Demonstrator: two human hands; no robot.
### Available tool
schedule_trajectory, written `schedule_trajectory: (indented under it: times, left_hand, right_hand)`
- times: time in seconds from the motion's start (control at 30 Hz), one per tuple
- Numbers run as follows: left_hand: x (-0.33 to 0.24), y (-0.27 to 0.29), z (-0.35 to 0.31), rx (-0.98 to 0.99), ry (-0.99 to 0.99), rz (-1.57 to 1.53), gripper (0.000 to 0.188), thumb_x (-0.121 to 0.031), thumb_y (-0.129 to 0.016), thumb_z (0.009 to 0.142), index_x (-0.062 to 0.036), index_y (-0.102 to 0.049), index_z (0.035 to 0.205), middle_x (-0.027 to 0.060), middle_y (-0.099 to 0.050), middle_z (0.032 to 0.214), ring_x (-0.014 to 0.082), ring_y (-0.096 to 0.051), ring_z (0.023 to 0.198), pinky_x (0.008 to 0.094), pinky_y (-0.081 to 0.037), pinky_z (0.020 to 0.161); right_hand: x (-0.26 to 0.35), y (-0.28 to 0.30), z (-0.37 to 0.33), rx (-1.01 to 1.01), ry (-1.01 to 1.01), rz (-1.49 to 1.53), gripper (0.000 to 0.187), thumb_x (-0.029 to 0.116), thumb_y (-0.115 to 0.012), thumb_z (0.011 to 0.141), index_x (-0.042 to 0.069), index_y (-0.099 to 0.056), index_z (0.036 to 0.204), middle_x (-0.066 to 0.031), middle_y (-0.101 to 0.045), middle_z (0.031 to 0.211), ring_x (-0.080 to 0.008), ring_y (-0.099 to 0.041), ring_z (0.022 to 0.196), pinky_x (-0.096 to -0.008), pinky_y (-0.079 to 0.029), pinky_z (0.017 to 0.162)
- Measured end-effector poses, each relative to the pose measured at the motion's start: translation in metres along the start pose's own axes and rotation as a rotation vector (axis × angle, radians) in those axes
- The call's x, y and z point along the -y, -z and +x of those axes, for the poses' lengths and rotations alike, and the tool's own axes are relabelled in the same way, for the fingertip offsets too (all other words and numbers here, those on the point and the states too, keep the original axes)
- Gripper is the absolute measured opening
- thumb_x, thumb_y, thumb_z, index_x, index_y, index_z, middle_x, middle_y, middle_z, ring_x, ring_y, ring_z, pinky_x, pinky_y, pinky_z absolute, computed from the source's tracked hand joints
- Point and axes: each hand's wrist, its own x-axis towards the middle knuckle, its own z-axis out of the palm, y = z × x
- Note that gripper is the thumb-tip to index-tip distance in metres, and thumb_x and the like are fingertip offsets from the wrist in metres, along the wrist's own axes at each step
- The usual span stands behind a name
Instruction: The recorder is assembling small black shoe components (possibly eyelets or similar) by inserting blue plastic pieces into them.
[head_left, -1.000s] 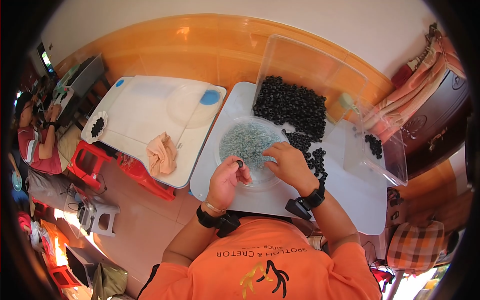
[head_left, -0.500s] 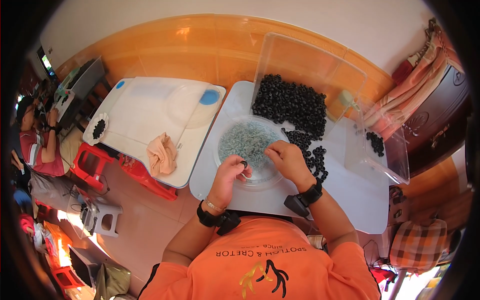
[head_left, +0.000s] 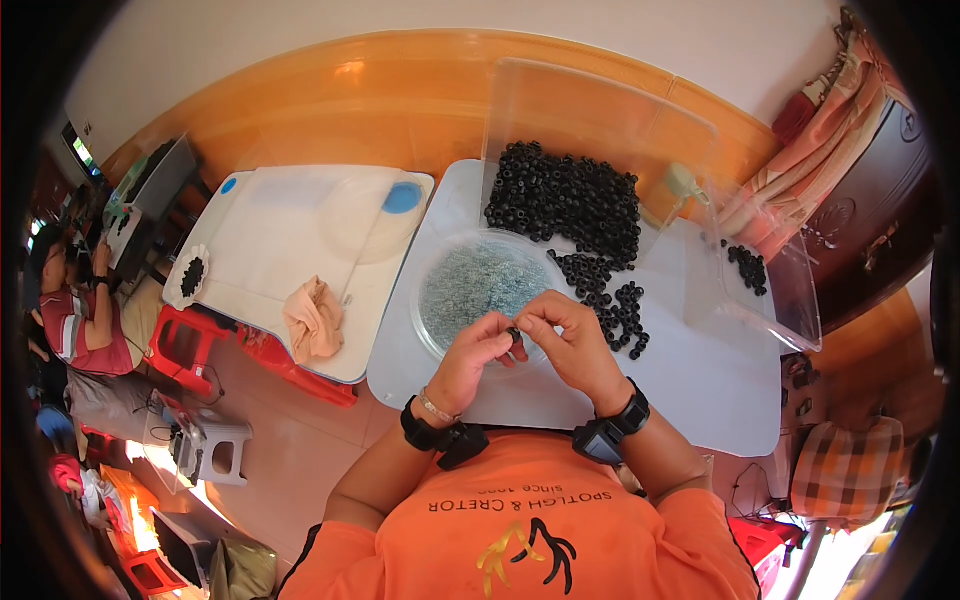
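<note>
Between the thumb and fingers of my left hand (head_left: 478, 352) is a small black ring-shaped part (head_left: 513, 333). My right hand (head_left: 568, 338) is closed in a pinch right beside that part, its fingertips close to my left fingers; whatever it holds is too small to make out. Both hands are over the near edge of a round clear tray (head_left: 425, 335), which holds many tiny pale, glassy pieces (head_left: 480, 285). Beyond it, a heap of black ring-shaped parts (head_left: 570, 200) spills from an open clear bin (head_left: 600, 85) onto the white table (head_left: 690, 390).
At the right, a second clear bin (head_left: 800, 325) lies with several black parts (head_left: 747, 270). On the left, another white table (head_left: 270, 220) carries a peach cloth (head_left: 313, 318) and a white dish (head_left: 178, 285) of black parts. Red stools (head_left: 185, 345) and a seated person (head_left: 75, 310) are farther left.
My right hand has come down from over the glassy pieces to the black part in my left hand. The left hand has shifted slightly right, and the view has moved a little.
</note>
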Motion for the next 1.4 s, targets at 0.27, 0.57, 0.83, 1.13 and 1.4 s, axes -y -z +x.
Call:
schedule_trajectory:
  times: [0.27,0.57,0.83,1.13,1.4]
  left_hand:
    - [0.006,-0.01,0.0,0.067,-0.009,0.105,0.025,-0.023,-0.049,0.1,-0.0016,-0.059,0.108,0.006,-0.064,0.095,0.0157,-0.06,0.091,0.031,-0.047,0.085]
    - [0.009,-0.018,0.0,0.157,0.042,-0.095,0.024,-0.021,-0.046,0.102,0.0002,-0.057,0.109,0.0077,-0.062,0.102,0.0165,-0.058,0.094,0.0315,-0.046,0.087]
    - [0.013,-0.022,0.001,0.03,0.035,-0.321,0.023,-0.021,-0.049,0.101,-0.0002,-0.057,0.109,0.0076,-0.061,0.099,0.0183,-0.058,0.094,0.0319,-0.046,0.087]
    - [0.003,-0.025,-0.011,0.141,-0.313,-0.107,0.021,-0.022,-0.051,0.101,-0.003,-0.056,0.107,0.0103,-0.063,0.095,0.0212,-0.063,0.086,0.0349,-0.049,0.079]
    - [0.004,-0.02,-0.004,0.03,-0.241,-0.194,0.021,-0.024,-0.052,0.101,-0.004,-0.056,0.108,0.0093,-0.063,0.093,0.02,-0.063,0.084,0.0337,-0.051,0.077]
  right_hand:
    - [0.007,0.015,-0.016,-0.014,0.15,-0.241,0.007,0.011,-0.071,0.088,0.005,-0.068,0.086,-0.009,-0.064,0.08,-0.0279,-0.063,0.078,-0.0366,-0.051,0.067]
    - [0.006,0.015,-0.034,-0.12,0.374,-0.459,0.006,0.011,-0.071,0.084,0.007,-0.068,0.088,-0.0058,-0.065,0.089,-0.0263,-0.064,0.079,-0.0355,-0.054,0.068]
    - [0.015,0.024,-0.037,0.013,0.382,-0.592,0.039,0.031,-0.072,0.085,0.007,-0.068,0.116,-0.0108,-0.067,0.105,-0.0299,-0.063,0.096,-0.0408,-0.053,0.081]
    - [-0.068,0.125,0.004,-0.185,-0.232,-1.155,0.024,0.025,-0.064,0.09,0.003,-0.072,0.089,-0.0164,-0.068,0.09,-0.0337,-0.066,0.092,-0.0438,-0.055,0.08]
    - [-0.118,0.138,0.019,-0.114,-0.536,-1.106,0.026,0.032,-0.068,0.085,0.006,-0.073,0.087,-0.016,-0.072,0.09,-0.0346,-0.068,0.09,-0.0452,-0.053,0.079]
